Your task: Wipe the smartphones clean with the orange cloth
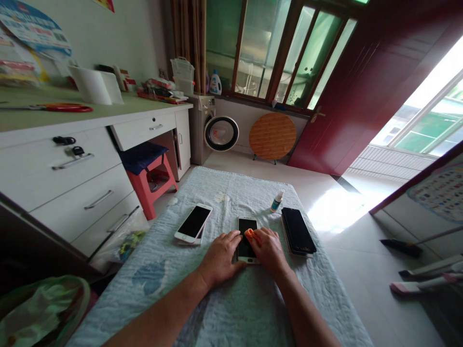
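hands on phone, orange cloth

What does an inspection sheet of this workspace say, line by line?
Surface: table under a pale blue cloth.
Job's things: white phone, face up, under both hands; orange cloth on its screen.
Clutter: second white phone at the left; black phone at the right; small bottle behind.
Grippers: left hand rests flat at the phone's left edge; right hand presses the orange cloth with its fingers.
Cables: nothing seen.
Surroundings: white drawers, red stool, washer, open red door.
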A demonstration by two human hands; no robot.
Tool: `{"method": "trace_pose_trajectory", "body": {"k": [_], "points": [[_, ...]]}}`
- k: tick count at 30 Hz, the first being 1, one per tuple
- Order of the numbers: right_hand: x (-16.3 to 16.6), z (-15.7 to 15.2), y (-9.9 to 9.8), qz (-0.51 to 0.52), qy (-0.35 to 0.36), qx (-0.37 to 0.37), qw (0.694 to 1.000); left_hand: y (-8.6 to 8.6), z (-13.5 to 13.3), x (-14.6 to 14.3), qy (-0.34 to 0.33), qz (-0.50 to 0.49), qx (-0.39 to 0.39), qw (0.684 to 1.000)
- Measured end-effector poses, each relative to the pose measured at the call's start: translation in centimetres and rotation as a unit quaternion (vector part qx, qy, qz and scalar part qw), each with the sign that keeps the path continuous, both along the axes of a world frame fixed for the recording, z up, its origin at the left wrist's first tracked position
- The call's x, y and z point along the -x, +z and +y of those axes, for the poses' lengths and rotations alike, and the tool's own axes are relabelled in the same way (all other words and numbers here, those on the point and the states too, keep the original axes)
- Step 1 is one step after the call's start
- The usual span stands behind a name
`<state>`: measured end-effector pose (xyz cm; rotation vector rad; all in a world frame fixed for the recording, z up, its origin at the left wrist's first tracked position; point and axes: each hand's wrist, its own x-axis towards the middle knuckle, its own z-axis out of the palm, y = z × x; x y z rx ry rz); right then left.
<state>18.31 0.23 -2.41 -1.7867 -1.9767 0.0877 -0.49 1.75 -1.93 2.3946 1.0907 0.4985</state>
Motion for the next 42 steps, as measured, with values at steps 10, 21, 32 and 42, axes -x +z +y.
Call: {"method": "trace_pose_trajectory", "body": {"k": [10,21,32,42], "points": [[-0.4,0.4,-0.1,-0.025,-0.083,-0.045,0.995,-0.3,0.1,-0.1,0.005,-0.002,-0.004,1.000],[0.7,0.1,0.4,0.013,0.009,-0.031,0.999,-0.1,0.0,-0.1,-0.001,-0.015,0.002,1.000],[1.1,0.0,0.8,0.021,0.076,-0.011,0.997,0.1,0.0,0.0,-0.011,-0.021,0.005,1.000],[0.5,0.4,0.4,0.027,0.001,-0.005,1.000,0.1,0.0,-0.1,-0.002,0.008,-0.002,1.000]]}}
